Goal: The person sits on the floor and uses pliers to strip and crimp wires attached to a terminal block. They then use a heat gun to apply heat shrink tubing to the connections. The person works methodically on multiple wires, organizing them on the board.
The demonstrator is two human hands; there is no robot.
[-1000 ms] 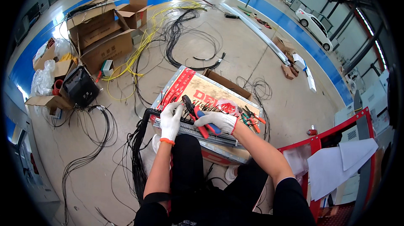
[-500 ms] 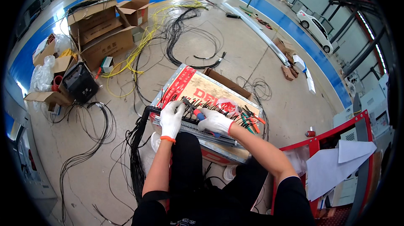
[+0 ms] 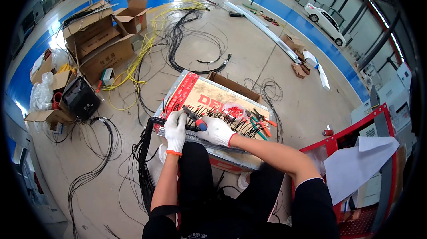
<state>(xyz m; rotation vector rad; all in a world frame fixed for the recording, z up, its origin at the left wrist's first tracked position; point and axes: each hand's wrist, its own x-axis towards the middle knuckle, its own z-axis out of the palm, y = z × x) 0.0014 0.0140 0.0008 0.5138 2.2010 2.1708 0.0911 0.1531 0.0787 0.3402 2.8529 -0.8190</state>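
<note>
My left hand, in a white knit glove with an orange cuff, has its fingers pinched together at the left of a row of black wires. What they hold is hidden. My right hand, gloved in white, is closed around pliers with red-and-blue handles. The dark jaws of the pliers point up and left, beside my left fingertips. Many wire ends carry red tips. The wires rise from a slotted grey wiring duct along the near edge of a printed carton.
A bag of small red parts and green- and orange-handled tools lie on the carton's right. A thick black wire bundle hangs at the left. Open cardboard boxes, yellow cable and a red-framed cart stand around.
My right hand has shifted slightly left and down on the pliers, and their jaws have tilted a little. My left hand stays beside the jaws. The whole view has shifted slightly.
</note>
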